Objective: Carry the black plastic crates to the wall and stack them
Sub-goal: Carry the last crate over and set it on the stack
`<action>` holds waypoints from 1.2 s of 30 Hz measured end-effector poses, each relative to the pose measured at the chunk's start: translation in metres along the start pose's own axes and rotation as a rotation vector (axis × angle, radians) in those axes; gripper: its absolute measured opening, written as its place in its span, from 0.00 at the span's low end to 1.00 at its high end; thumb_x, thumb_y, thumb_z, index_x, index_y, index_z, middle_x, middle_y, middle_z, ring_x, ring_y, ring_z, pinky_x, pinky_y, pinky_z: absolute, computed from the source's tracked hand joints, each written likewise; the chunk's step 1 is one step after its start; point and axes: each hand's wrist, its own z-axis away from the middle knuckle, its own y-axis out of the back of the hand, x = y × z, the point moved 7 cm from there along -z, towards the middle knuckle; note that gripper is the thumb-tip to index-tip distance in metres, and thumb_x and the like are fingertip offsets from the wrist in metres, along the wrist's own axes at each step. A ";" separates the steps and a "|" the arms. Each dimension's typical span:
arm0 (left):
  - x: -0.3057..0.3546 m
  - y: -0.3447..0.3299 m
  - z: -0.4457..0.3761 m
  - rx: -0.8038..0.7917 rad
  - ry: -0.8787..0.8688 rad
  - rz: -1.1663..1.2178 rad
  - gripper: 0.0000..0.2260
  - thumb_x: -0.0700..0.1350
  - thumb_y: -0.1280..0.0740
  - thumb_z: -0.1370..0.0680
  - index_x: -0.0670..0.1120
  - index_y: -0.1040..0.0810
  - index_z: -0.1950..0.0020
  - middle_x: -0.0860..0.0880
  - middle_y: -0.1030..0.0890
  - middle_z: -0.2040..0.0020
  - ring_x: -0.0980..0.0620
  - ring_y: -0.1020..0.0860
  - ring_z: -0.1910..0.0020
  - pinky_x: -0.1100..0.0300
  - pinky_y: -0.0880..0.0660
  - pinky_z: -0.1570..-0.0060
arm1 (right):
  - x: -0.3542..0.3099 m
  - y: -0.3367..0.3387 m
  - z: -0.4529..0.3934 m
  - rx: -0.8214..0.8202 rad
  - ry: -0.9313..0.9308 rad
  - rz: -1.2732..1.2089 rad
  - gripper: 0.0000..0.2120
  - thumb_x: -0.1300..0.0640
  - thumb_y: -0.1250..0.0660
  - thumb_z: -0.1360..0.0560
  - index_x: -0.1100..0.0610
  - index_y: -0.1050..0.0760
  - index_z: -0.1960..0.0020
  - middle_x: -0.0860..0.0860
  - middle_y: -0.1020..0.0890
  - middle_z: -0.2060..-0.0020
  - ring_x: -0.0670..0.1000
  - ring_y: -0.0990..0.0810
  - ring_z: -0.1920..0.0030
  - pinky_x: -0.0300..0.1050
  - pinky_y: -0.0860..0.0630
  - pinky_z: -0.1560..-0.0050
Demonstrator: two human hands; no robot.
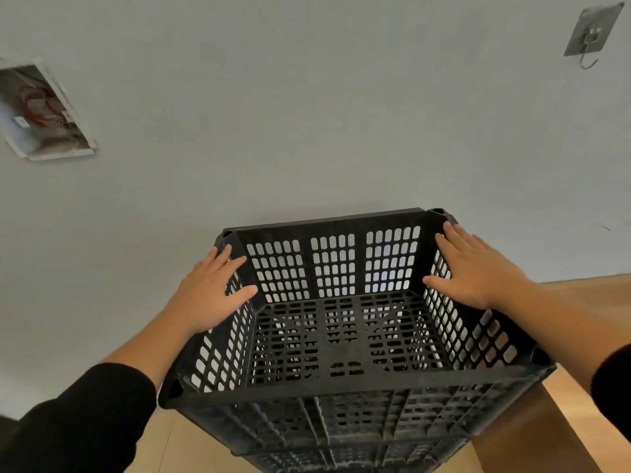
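Head view: left hand and right hand are lying spread flat on the top crate's side rims, probably squaring it on the stack against the wall.

text: none legible | black crate: no label, brand or number readable | wall: no sign or writing | open wall box: contents blurred, no marking readable | adhesive hook plate: no print readable
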 end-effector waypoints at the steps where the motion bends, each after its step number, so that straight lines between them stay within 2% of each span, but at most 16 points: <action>1: 0.000 0.000 -0.001 0.001 -0.001 0.001 0.36 0.71 0.45 0.19 0.57 0.46 0.14 0.52 0.54 0.14 0.49 0.57 0.15 0.42 0.51 0.19 | 0.000 -0.001 0.000 -0.007 -0.002 0.012 0.48 0.28 0.49 0.22 0.57 0.59 0.15 0.56 0.60 0.16 0.53 0.61 0.17 0.52 0.57 0.19; 5: 0.002 0.000 0.000 -0.001 -0.012 -0.047 0.37 0.72 0.45 0.20 0.56 0.46 0.14 0.52 0.53 0.14 0.48 0.56 0.15 0.43 0.51 0.19 | 0.000 -0.005 -0.001 -0.010 0.001 0.085 0.47 0.30 0.50 0.21 0.58 0.60 0.15 0.56 0.60 0.16 0.54 0.62 0.17 0.52 0.58 0.18; 11: 0.010 0.001 -0.001 -0.094 -0.028 -0.166 0.39 0.67 0.43 0.18 0.54 0.54 0.13 0.50 0.58 0.13 0.47 0.59 0.15 0.45 0.59 0.19 | -0.008 0.005 -0.006 -0.051 -0.016 0.028 0.44 0.33 0.45 0.20 0.54 0.60 0.15 0.54 0.56 0.15 0.55 0.58 0.16 0.56 0.58 0.18; 14: 0.036 0.014 -0.017 -0.062 -0.081 -0.127 0.38 0.65 0.41 0.18 0.54 0.53 0.13 0.51 0.54 0.13 0.49 0.57 0.15 0.47 0.58 0.19 | -0.043 0.025 -0.021 0.005 0.050 -0.015 0.41 0.35 0.45 0.18 0.52 0.59 0.15 0.52 0.55 0.15 0.53 0.56 0.16 0.57 0.56 0.18; 19: 0.099 0.032 -0.062 -0.039 -0.112 -0.077 0.38 0.61 0.42 0.15 0.47 0.56 0.13 0.47 0.54 0.13 0.46 0.54 0.15 0.48 0.54 0.18 | -0.117 0.053 -0.060 0.034 0.187 -0.046 0.40 0.39 0.44 0.17 0.54 0.59 0.15 0.52 0.54 0.15 0.54 0.55 0.16 0.58 0.55 0.18; 24: 0.138 0.014 -0.094 -0.060 -0.095 -0.103 0.39 0.58 0.41 0.15 0.45 0.60 0.14 0.45 0.60 0.14 0.45 0.58 0.15 0.45 0.55 0.18 | -0.148 0.039 -0.094 0.011 0.134 -0.078 0.41 0.43 0.41 0.17 0.56 0.61 0.15 0.54 0.57 0.15 0.56 0.57 0.16 0.58 0.55 0.18; 29: 0.138 -0.017 -0.100 -0.088 -0.070 -0.049 0.44 0.58 0.36 0.18 0.46 0.64 0.15 0.47 0.63 0.14 0.47 0.62 0.16 0.46 0.59 0.19 | -0.146 0.010 -0.099 0.013 0.092 -0.170 0.43 0.48 0.38 0.20 0.56 0.61 0.15 0.53 0.58 0.15 0.54 0.61 0.16 0.59 0.57 0.18; 36: 0.138 -0.024 -0.101 -0.060 -0.054 0.002 0.48 0.56 0.32 0.21 0.47 0.63 0.15 0.48 0.63 0.14 0.48 0.63 0.16 0.44 0.57 0.18 | -0.147 0.004 -0.101 0.069 0.072 -0.256 0.46 0.48 0.36 0.22 0.55 0.60 0.15 0.52 0.57 0.15 0.53 0.61 0.16 0.57 0.55 0.18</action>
